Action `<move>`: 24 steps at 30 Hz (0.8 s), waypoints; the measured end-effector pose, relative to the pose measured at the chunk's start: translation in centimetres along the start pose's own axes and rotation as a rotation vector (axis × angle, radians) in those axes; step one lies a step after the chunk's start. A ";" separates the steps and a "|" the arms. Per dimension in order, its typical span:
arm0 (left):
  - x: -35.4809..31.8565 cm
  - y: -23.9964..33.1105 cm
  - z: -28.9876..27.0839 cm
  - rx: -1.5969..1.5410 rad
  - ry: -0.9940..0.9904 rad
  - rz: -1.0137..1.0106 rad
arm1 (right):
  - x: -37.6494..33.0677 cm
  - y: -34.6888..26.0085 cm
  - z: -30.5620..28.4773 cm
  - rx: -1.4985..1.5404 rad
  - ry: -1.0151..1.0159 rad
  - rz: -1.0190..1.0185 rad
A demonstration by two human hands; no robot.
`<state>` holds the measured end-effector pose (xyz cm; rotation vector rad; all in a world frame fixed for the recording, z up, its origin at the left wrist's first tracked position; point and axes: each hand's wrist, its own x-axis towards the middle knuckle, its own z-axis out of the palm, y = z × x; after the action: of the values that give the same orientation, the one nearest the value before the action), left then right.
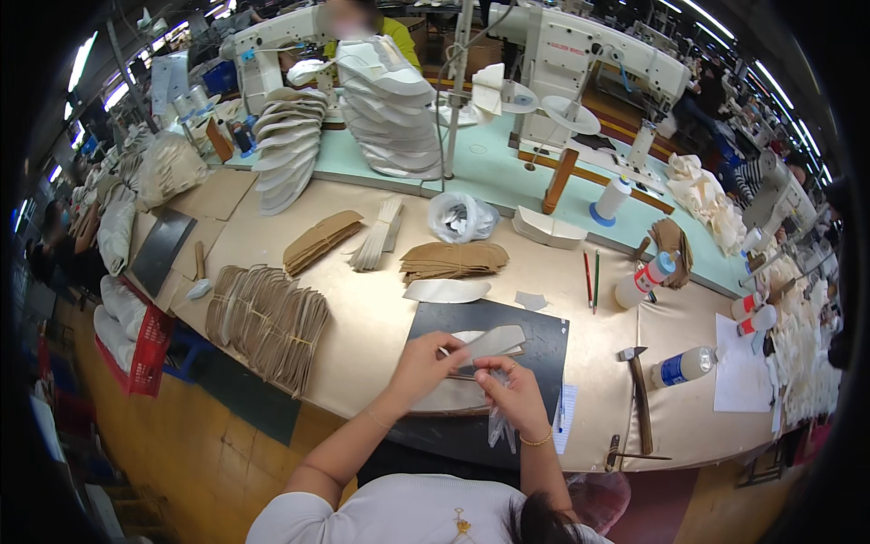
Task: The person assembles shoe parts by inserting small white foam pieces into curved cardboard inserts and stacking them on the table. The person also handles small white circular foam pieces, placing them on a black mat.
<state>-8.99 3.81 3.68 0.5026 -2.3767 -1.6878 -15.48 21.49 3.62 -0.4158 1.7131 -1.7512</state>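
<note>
Over a black mat (544, 340) at the table's near edge, my hands hold a pale grey, strip-like cut piece (497, 342) raised at a slant. My left hand (422, 366) is closed, its thumb and fingers pinching the strip's left side. My right hand (517, 395) pinches at its lower edge; the fingertips partly hide the contact. Beneath them on the mat lies a larger pale curved piece (451, 395), partly covered by my hands. Another pale piece (446, 290) rests by the mat's far edge, in front of a stack of brown pieces (453, 261).
Bundled brown pieces (267, 317) stand at left. On the right are a hammer (640, 399), a clear bottle (683, 366), a red-labelled bottle (643, 281) and two pencils (592, 281). Behind stand tall stacks of white pieces (385, 113), a sewing machine (589, 50) and a person in yellow-green (399, 41).
</note>
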 end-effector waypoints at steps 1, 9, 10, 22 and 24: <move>-0.8 0.6 0.3 -0.007 0.015 0.049 | 0.2 0.2 0.4 0.027 -0.003 0.020; -4.1 1.8 1.7 0.117 0.023 0.335 | -0.2 0.5 0.6 -0.036 0.074 -0.003; -4.3 1.8 1.7 0.094 0.006 0.315 | -0.2 0.9 0.6 -0.032 0.091 -0.011; -5.0 2.6 0.9 -0.054 -0.071 0.172 | -0.5 1.9 1.2 -0.073 0.110 -0.142; -4.9 2.9 0.6 -0.127 -0.111 0.055 | -0.5 1.8 1.2 -0.076 0.090 -0.138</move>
<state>-5.14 7.04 6.41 0.3276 -2.3148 -1.8724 -13.93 21.03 2.05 -0.5062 1.8578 -1.8305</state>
